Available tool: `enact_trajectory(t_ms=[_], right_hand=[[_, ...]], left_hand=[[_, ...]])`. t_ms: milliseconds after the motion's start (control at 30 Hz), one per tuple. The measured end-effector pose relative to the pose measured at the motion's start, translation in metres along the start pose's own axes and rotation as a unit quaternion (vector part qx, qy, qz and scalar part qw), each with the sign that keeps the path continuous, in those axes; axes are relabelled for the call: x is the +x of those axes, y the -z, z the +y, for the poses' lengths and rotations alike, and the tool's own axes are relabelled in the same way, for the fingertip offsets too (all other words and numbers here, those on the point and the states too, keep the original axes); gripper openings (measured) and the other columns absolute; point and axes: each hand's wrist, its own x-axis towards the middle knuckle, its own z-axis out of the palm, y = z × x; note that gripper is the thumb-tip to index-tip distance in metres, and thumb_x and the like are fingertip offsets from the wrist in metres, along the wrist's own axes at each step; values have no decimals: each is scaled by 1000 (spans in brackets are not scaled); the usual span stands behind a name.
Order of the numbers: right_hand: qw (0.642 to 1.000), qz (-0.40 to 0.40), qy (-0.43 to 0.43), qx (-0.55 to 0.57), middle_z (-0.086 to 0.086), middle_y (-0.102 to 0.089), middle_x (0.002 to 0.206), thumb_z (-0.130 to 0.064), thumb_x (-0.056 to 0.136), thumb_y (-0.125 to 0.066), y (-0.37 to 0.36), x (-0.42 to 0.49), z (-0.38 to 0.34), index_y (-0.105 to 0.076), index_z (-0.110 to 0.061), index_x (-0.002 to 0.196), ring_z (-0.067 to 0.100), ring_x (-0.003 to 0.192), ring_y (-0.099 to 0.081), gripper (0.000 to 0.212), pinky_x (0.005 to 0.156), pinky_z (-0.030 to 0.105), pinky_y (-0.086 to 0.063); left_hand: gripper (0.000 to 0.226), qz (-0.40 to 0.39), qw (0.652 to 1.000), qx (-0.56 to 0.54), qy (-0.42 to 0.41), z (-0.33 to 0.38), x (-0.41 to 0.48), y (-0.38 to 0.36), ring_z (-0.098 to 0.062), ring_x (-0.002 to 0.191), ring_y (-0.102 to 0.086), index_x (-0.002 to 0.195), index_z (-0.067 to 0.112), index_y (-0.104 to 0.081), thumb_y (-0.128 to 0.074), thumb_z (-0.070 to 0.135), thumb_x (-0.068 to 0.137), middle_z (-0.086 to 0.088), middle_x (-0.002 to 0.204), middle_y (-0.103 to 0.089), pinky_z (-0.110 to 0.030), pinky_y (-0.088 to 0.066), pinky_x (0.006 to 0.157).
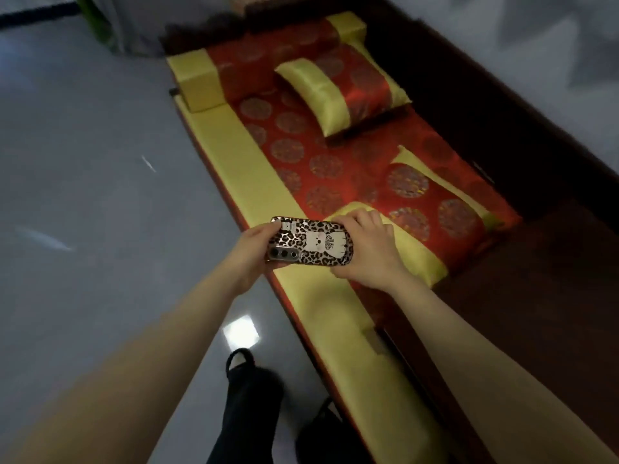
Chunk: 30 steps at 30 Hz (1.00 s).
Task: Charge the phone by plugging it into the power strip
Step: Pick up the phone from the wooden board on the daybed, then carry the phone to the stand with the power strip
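One phone (310, 242) in a leopard-print case is in view, between two hands, the left hand (254, 251) and the right hand (368, 254). The bench cushion (241, 169) carries three pillows, the far pillow (338, 92), the near pillow (445, 209) and a bolster (201, 82) at its far edge.

place: home living room | evidence: dark wooden bench (552, 296) sitting beyond the hands, wearing red-and-yellow silk seat cushion (268, 182) and pillows (338, 92) | glossy grey floor tiles (83, 195) shining left of the hands

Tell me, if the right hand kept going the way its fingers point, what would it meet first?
Probably the left hand: the right hand grips the phone and points leftward along it, though depth is unclear.
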Motion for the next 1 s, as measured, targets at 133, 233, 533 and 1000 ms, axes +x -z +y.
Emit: enact_trajectory(t_ms=[133,233,533,1000], right_hand=[[995,-45,86,17,-1,-48,120,-38,54,-76,-26,82,-96,-45,-28,129,21,113,-41,83,83,37,-34],[986,-98,126,42,1,-50,120,-35,57,-78,-52,139,-163,-45,-26,130,23,113,-46,81,88,43,-43],[974,-113,193,-23,2,-51,128,-41,58,-75,-105,284,-301,-42,-23,134,26,116,-46,85,88,44,-45],[963,-147,214,75,-5,-47,120,-36,56,-79,-118,624,-420,-46,-26,132,15,110,-49,83,88,34,-48]], left_hand=[[29,55,997,-55,-9,27,7,114,-23,84,-67,113,10,-61,-49,29,96,-8,98,-68,-35,-59,70],[34,90,992,-85,-7,46,19,195,-27,93,-63,119,6,-57,-49,29,96,-13,107,-66,-40,-57,81],[29,141,980,-140,-2,115,71,359,-16,81,-64,116,12,-59,-47,29,96,-4,96,-67,-32,-58,70],[23,202,961,-189,13,334,269,532,-19,77,-65,108,12,-58,-50,29,95,-5,91,-67,-32,-60,58]])
